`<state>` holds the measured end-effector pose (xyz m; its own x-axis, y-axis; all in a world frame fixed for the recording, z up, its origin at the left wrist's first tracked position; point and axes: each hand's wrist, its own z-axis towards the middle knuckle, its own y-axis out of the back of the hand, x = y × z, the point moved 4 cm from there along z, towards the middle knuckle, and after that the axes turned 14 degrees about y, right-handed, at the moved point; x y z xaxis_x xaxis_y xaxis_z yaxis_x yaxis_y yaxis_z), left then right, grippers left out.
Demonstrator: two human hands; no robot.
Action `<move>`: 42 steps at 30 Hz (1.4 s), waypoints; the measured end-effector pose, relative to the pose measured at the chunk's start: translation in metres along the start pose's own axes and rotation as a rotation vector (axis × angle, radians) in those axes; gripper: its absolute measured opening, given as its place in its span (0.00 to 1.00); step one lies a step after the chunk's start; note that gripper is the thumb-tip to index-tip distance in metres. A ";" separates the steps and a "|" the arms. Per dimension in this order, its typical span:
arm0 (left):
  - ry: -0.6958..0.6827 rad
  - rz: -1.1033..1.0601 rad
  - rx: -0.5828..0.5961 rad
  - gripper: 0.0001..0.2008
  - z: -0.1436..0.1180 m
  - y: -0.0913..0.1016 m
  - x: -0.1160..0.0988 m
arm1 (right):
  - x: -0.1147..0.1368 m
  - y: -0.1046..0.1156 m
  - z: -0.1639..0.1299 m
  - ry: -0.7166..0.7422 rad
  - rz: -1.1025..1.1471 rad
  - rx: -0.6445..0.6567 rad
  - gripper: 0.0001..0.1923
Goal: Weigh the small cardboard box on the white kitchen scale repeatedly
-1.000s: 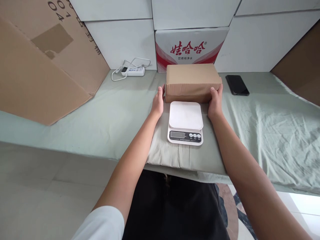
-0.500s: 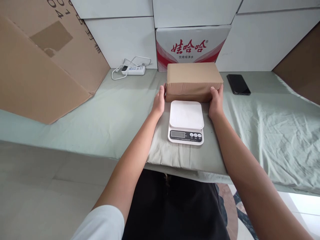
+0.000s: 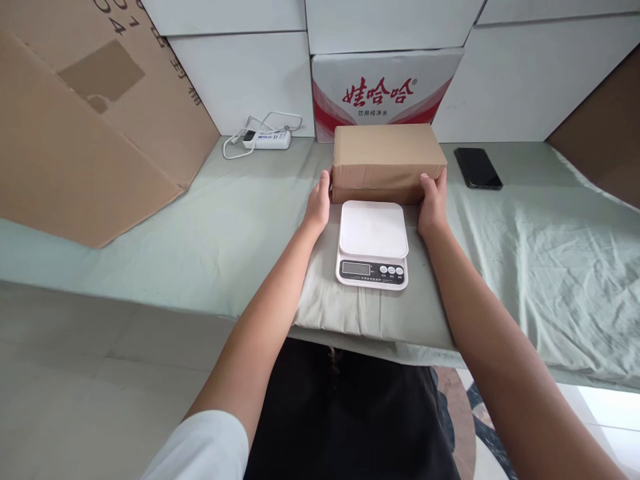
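The brown paper-wrapped box (image 3: 387,162) is rectangular, with its long side running left to right. It sits flat, slightly above the centre of the frame, on the green sheet covering the counter (image 3: 215,227). Its wrapping is closed, with a fold line along the front face.

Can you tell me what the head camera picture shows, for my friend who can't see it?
Two hands, left hand and right hand, press the ends of a brown parcel lying behind a white kitchen scale on a green cloth.
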<state>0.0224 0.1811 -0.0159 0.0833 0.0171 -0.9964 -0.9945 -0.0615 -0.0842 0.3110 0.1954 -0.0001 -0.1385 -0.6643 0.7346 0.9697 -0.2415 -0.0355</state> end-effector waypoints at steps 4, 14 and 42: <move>-0.026 -0.037 -0.004 0.45 0.004 0.001 0.002 | 0.002 0.000 0.000 0.007 -0.002 0.000 0.28; -0.272 -0.118 -0.086 0.43 -0.030 0.004 -0.045 | 0.050 -0.003 0.004 0.226 -0.033 0.030 0.46; -0.089 -0.119 -0.151 0.36 -0.142 0.033 -0.030 | 0.108 0.048 -0.087 0.278 -0.121 0.117 0.51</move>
<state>-0.0043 0.0371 0.0093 0.1869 0.1212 -0.9749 -0.9569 -0.2023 -0.2086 0.3246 0.0504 0.0184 -0.2880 -0.8076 0.5145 0.9572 -0.2581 0.1307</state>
